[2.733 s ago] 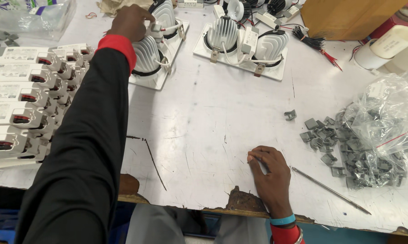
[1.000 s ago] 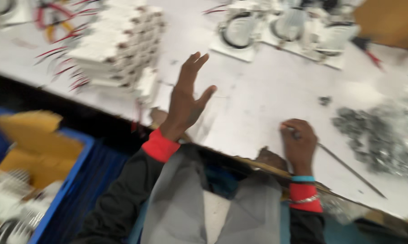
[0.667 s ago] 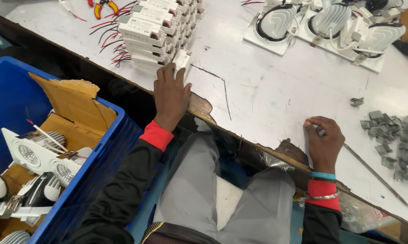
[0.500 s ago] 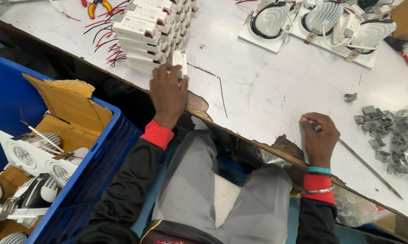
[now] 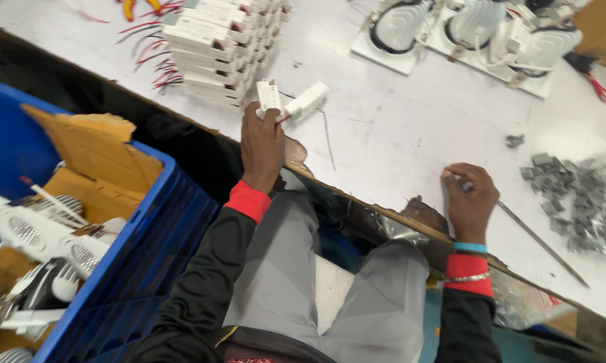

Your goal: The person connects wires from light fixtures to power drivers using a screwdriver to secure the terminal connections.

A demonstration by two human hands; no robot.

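The left hand (image 5: 263, 144) rests at the near edge of the white worktable (image 5: 397, 141), its fingers closed around a small white rectangular plastic driver box (image 5: 269, 98) that stands up out of the grip; thin red leads show just below it. Touching that box on its right lies a second white driver box (image 5: 307, 101), tilted on the tabletop. Just beyond, to the far left, a stack of matching white driver boxes with red wires (image 5: 212, 47) crowds the table and leaves little open room behind the hand. The right hand (image 5: 471, 202) sits well apart on the near right of the table, curled shut on the end of a thin grey metal rod (image 5: 541, 243) that runs off towards the near right. Near it on the right spreads a heap of small grey metal clips (image 5: 572, 198), partly in clear plastic, with one stray clip (image 5: 514, 140) farther off. At the far side lie white square downlight fittings with finned metal backs (image 5: 464, 33). On the near left, below the table edge, stands a blue plastic crate (image 5: 148, 249) lined with brown cardboard (image 5: 95, 144) and holding more white light fittings (image 5: 41, 235).
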